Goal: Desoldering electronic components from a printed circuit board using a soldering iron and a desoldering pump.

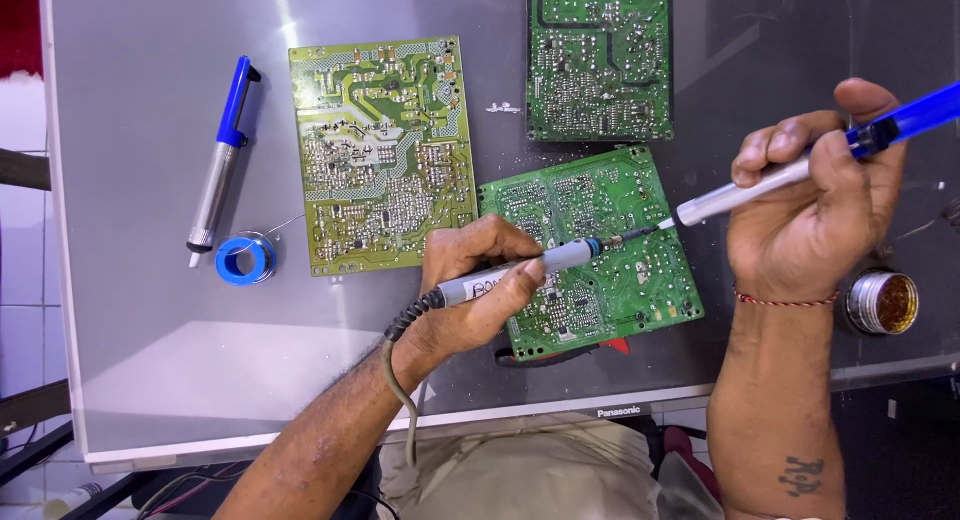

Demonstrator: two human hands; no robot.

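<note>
My left hand [470, 290] grips a grey and blue soldering iron [545, 262] like a pen, its tip resting on a tilted green circuit board [610, 270] at the table's middle. My right hand [815, 195] holds a blue and silver desoldering pump [800, 170], its white nozzle pointing left and nearly meeting the iron's tip just above the board's right part. The iron's cord runs down past my left wrist.
Two more boards lie on the grey table [140, 310]: a yellow-green one [382, 152] at centre left and a dark green one [598, 58] at the top. A second pump [222, 155] and a blue solder spool [244, 260] lie left. A round flux tin [884, 302] sits right.
</note>
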